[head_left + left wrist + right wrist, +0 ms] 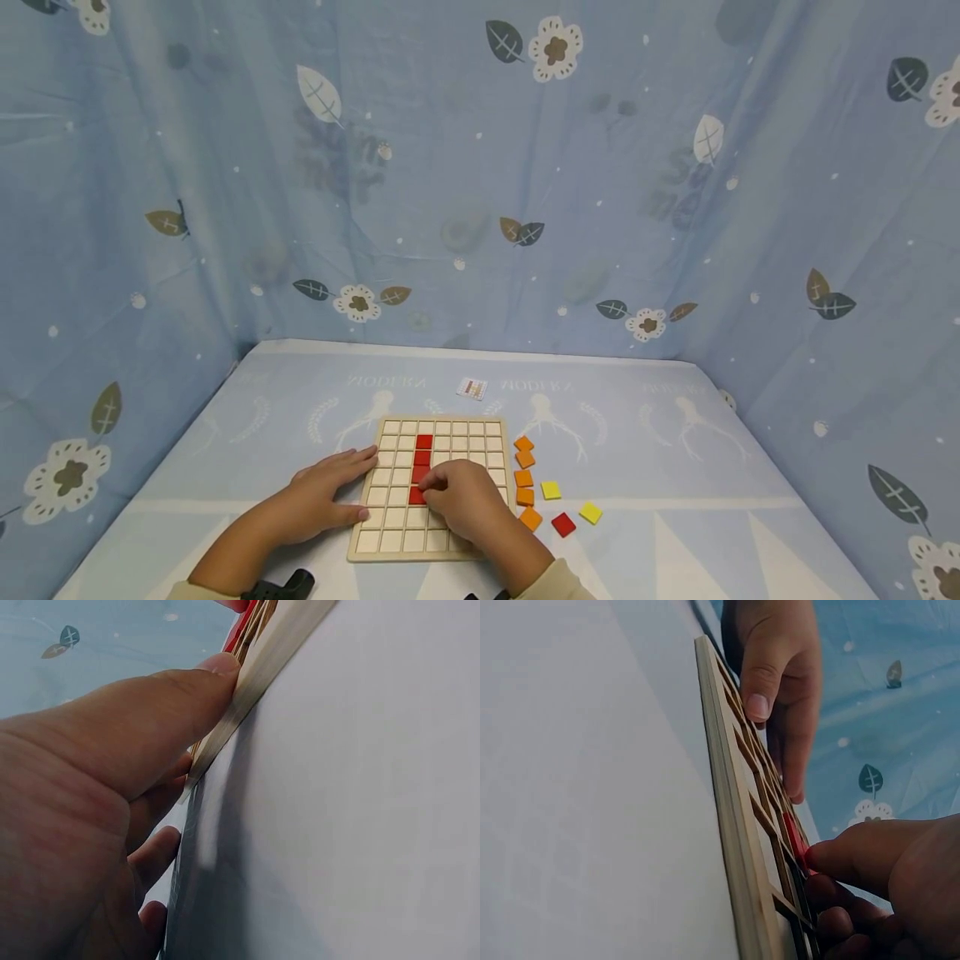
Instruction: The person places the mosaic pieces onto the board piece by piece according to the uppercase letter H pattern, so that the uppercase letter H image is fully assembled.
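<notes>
A wooden grid board (pixel 392 546) lies on the table with a column of red square tiles (pixel 422 457) in its cells. My left hand (pixel 318 493) rests at the board's left edge, fingers spread; its thumb (pixel 221 667) touches the rim in the left wrist view. Over the middle of the board, my right hand (pixel 468 502) has its thumb and curled fingers at the lower end of the red column. In the right wrist view the thumb meets a red tile (pixel 795 838), which it appears to pinch; the fingertips partly hide it.
Right of the board lie several orange tiles (pixel 523 478), two yellow tiles (pixel 591 512) and a loose red tile (pixel 563 524). A small printed card (pixel 472 388) lies behind the board. A blue patterned curtain (pixel 465 183) surrounds the table.
</notes>
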`<move>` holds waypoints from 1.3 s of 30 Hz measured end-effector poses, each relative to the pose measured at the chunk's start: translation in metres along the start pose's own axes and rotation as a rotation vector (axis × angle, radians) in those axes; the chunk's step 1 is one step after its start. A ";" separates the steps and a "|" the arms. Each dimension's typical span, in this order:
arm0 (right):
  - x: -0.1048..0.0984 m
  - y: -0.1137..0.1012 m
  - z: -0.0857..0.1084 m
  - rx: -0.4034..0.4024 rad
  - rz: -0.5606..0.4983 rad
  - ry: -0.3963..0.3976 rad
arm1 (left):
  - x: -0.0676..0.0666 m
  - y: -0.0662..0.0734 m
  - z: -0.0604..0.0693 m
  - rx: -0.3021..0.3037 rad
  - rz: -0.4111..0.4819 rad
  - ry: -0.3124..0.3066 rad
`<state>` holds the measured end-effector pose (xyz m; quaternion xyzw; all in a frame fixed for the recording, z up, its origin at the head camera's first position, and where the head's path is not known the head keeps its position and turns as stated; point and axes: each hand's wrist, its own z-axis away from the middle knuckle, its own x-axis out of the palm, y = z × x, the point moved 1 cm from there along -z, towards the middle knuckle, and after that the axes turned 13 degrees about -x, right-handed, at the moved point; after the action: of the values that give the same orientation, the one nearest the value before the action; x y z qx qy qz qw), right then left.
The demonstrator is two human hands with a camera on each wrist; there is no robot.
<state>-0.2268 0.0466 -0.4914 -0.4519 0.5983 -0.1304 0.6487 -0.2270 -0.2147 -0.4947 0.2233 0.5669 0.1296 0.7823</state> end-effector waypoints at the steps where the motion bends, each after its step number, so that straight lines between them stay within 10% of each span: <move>1: 0.000 0.000 0.000 -0.004 -0.004 0.003 | 0.000 0.000 0.000 0.000 0.000 -0.002; 14: -0.044 0.023 0.013 -0.086 -0.075 -0.049 | -0.002 -0.001 0.002 -0.014 -0.016 -0.011; 39: -0.138 0.078 0.078 0.111 0.194 -0.143 | -0.002 0.003 0.002 -0.007 -0.014 0.003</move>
<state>-0.2207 0.2216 -0.4685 -0.3632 0.5834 -0.0674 0.7233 -0.2250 -0.2129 -0.4910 0.2162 0.5690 0.1266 0.7833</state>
